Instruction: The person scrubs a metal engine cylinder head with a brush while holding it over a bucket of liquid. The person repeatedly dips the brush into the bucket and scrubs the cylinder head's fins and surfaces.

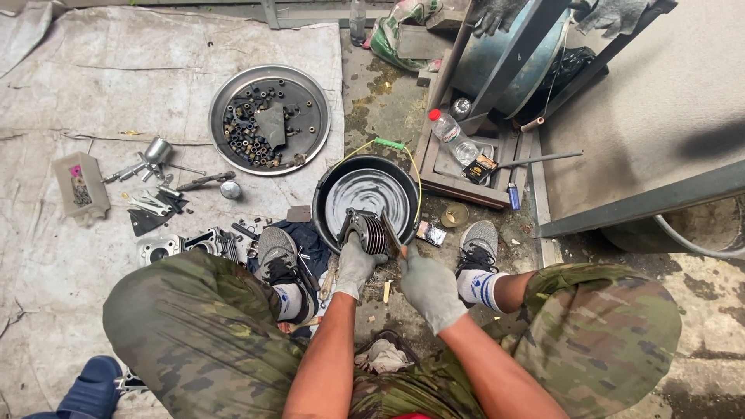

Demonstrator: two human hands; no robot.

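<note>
Grey gloves cover both hands. The left hand (355,268) closes around a finned metal cylinder (365,230) and holds it tilted over the near rim of a black basin (322,198), probably so that any liquid or dirt falls into the basin and not on the ground. The right hand (429,289) is closed on a thin tool (393,235), maybe a brush or scraper, I cannot tell which, and its tip touches the right side of the cylinder. The basin stands just beyond the hands, between the two shoes, so both arms reach it easily from a low sitting position; inside it I see a pale, shiny liquid. Far to the left of the left hand, a round metal tray (310,97) keeps many small nuts and bushings together. Nearer on the left, other engine parts (186,244) and a few tools (147,159) lie spread on a grey sheet (93,85), each one apart from the others. Beyond the right hand, a plastic bottle (452,133) lies on a wooden pallet (458,186), and a small lighter (514,195) rests just beside it.
</note>
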